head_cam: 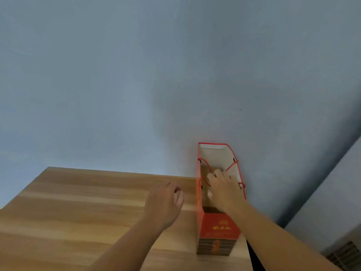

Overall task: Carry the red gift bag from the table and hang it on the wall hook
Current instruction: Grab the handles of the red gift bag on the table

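Pale blue wall (136, 75) backs the table (68, 212); right hand (222, 190) curls into the red gift bag (218, 229), gathering cord handles (233, 165); left hand (164, 202) beside it, half-open, empty.

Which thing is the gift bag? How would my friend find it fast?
Look at the wooden table against the blue-grey wall. At its right edge stands a tall, narrow red gift bag, open on top, right hand over its opening. It is the only red thing, with gold writing and red cord handles.
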